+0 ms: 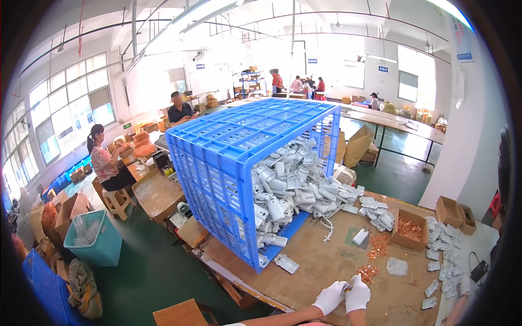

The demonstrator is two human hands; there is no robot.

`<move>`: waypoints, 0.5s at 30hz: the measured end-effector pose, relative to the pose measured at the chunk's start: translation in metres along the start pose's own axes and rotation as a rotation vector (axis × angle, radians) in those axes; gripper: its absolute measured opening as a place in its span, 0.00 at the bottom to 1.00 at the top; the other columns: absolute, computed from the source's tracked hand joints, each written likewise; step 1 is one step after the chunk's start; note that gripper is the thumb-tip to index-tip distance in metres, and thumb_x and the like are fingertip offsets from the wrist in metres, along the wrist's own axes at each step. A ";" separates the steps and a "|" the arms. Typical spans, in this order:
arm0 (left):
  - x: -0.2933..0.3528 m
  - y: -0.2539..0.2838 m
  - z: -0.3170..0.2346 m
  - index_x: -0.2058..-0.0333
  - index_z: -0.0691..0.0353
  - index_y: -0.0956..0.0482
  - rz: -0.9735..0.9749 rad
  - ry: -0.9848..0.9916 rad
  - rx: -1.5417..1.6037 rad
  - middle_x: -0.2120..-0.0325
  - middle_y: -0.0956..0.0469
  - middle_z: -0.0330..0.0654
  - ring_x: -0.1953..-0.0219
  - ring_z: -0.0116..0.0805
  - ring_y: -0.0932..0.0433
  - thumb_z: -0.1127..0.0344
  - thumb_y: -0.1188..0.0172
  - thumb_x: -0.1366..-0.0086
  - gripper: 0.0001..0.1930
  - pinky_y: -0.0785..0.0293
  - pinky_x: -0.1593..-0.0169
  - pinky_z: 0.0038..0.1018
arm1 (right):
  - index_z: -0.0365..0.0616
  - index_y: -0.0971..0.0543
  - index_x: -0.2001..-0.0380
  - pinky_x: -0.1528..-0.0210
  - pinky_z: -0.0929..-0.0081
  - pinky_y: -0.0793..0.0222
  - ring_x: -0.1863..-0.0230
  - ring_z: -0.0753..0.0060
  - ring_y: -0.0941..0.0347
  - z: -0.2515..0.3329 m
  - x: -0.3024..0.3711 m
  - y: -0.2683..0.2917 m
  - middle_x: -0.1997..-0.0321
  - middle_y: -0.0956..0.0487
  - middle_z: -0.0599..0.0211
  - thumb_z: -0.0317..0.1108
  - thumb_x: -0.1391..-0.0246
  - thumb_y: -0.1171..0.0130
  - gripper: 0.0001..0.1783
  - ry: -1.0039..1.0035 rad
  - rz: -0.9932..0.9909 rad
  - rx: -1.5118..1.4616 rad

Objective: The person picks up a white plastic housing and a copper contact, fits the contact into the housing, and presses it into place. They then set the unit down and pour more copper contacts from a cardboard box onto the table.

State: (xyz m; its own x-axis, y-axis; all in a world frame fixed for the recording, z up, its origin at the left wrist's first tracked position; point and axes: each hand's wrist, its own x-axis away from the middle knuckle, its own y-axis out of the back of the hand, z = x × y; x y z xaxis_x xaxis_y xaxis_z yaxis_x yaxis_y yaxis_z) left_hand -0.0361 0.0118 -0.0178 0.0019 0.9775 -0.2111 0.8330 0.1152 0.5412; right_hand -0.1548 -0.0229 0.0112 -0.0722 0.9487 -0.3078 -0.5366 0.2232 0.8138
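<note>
My left hand and my right hand, both in white gloves, meet over the near edge of the table with fingers pinched together. Whatever is between the fingertips is too small and hidden to make out. Just beyond them lies a small heap of copper-coloured metal pieces, with a second scatter of copper-coloured pieces farther off. A clear plastic bag or sheet lies to their right. A large blue crate rests on its side, and white plastic housings spill from its open face.
A cardboard box holds more copper-coloured pieces. Rows of white housings lie at the right, beside another person's arm. One housing and a white cord lie near the crate. A wooden stool stands at the lower left.
</note>
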 end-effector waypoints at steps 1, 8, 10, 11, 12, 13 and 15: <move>0.000 0.000 0.000 0.49 0.58 0.26 0.003 -0.009 0.002 0.57 0.23 0.52 0.55 0.54 0.22 0.63 0.43 0.35 0.16 0.24 0.54 0.43 | 0.50 0.26 0.64 0.63 0.55 0.26 0.66 0.52 0.21 0.002 0.000 0.002 0.72 0.20 0.61 0.25 0.62 0.32 0.19 0.005 0.046 0.089; -0.003 0.015 0.000 0.49 0.54 0.25 0.076 -0.105 -0.070 0.58 0.23 0.48 0.56 0.52 0.21 0.63 0.41 0.35 0.16 0.23 0.56 0.40 | 0.49 0.24 0.63 0.61 0.57 0.25 0.64 0.52 0.21 -0.007 -0.014 0.016 0.71 0.21 0.63 0.29 0.67 0.25 0.24 0.120 -0.018 0.087; -0.004 0.019 0.000 0.49 0.54 0.25 0.096 -0.107 -0.096 0.58 0.23 0.47 0.57 0.52 0.21 0.63 0.40 0.36 0.16 0.23 0.57 0.40 | 0.46 0.22 0.65 0.60 0.62 0.24 0.63 0.55 0.20 -0.014 -0.020 0.014 0.69 0.19 0.59 0.28 0.65 0.25 0.20 0.152 0.198 -0.037; -0.006 0.021 0.000 0.49 0.54 0.25 0.070 -0.092 -0.093 0.58 0.23 0.47 0.57 0.52 0.21 0.64 0.40 0.36 0.16 0.23 0.57 0.41 | 0.46 0.22 0.65 0.60 0.62 0.24 0.63 0.55 0.20 -0.011 -0.020 0.013 0.69 0.19 0.59 0.28 0.65 0.25 0.20 0.155 0.196 -0.037; -0.008 0.021 0.001 0.49 0.54 0.25 0.043 -0.076 -0.090 0.58 0.23 0.47 0.57 0.52 0.21 0.65 0.40 0.36 0.16 0.23 0.58 0.41 | 0.44 0.21 0.66 0.60 0.66 0.23 0.64 0.60 0.19 -0.007 -0.018 0.012 0.68 0.18 0.59 0.28 0.64 0.26 0.18 0.062 0.210 -0.206; -0.010 0.021 0.003 0.49 0.54 0.25 0.039 -0.078 -0.092 0.58 0.23 0.47 0.57 0.52 0.21 0.65 0.40 0.36 0.16 0.23 0.58 0.41 | 0.41 0.20 0.68 0.61 0.69 0.23 0.65 0.65 0.18 -0.004 -0.018 0.011 0.67 0.17 0.59 0.27 0.63 0.26 0.16 -0.031 0.224 -0.375; -0.009 0.016 0.007 0.49 0.54 0.25 -0.036 -0.083 -0.053 0.58 0.23 0.46 0.57 0.51 0.21 0.66 0.40 0.36 0.17 0.22 0.58 0.41 | 0.39 0.20 0.68 0.62 0.71 0.23 0.65 0.69 0.19 -0.031 -0.015 -0.018 0.67 0.16 0.61 0.26 0.61 0.27 0.15 -0.063 0.202 -0.535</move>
State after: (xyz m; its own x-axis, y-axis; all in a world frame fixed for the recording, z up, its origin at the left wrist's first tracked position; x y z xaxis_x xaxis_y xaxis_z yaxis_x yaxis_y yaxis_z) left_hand -0.0190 0.0040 -0.0130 0.0199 0.9548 -0.2966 0.8029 0.1615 0.5739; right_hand -0.1698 -0.0484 -0.0139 -0.1759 0.9760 -0.1287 -0.8692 -0.0925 0.4858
